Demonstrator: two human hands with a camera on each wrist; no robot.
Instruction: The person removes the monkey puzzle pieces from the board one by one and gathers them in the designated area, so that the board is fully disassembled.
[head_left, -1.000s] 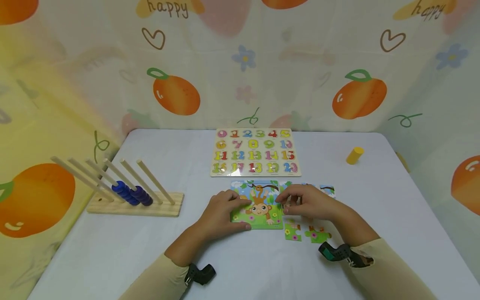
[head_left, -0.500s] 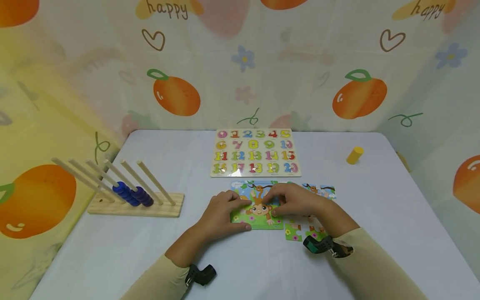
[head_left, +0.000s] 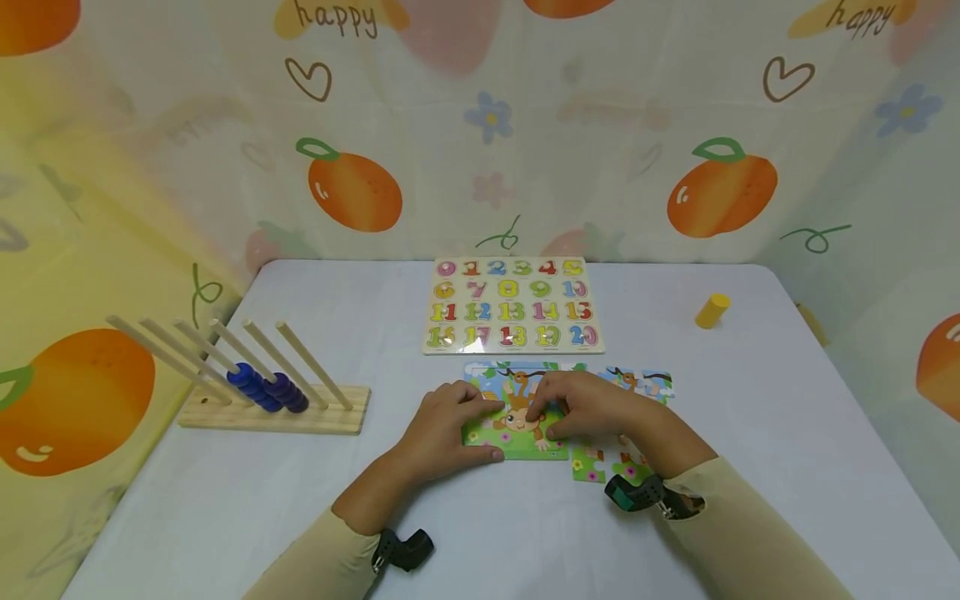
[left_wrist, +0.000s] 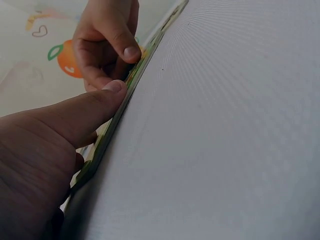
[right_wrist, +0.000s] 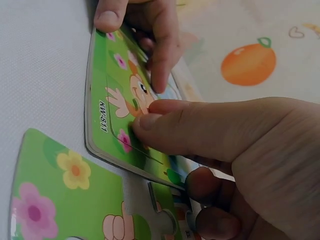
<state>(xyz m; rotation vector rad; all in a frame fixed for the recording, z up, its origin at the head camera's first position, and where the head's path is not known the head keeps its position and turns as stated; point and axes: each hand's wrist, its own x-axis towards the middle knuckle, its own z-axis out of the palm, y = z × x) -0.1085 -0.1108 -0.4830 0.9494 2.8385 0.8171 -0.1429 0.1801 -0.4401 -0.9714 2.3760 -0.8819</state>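
A green and blue puzzle board (head_left: 483,437) with a monkey picture lies flat on the white table. My left hand (head_left: 446,433) rests at its left side, thumb along the front edge and index finger reaching onto the picture. My right hand (head_left: 588,408) is over the board's right half, its thumb and index fingertips touching the picture near the monkey's face. A gap shows between those two tips, and I see nothing held there. Loose puzzle pieces (head_left: 588,467) lie just right of the board, partly hidden by the right hand; one with flowers (right_wrist: 75,170) shows in the right wrist view.
A number board (head_left: 512,304) lies behind the puzzle. To the left stands a wooden peg rack (head_left: 273,419) with blue beads (head_left: 255,386) on its pegs. A yellow cylinder (head_left: 712,312) is at the back right. A patterned cloth (head_left: 491,183) hangs behind the table.
My right hand has moved left from the loose pieces onto the monkey picture, and over the last half second it has stayed nearly there. My left hand has kept its place.
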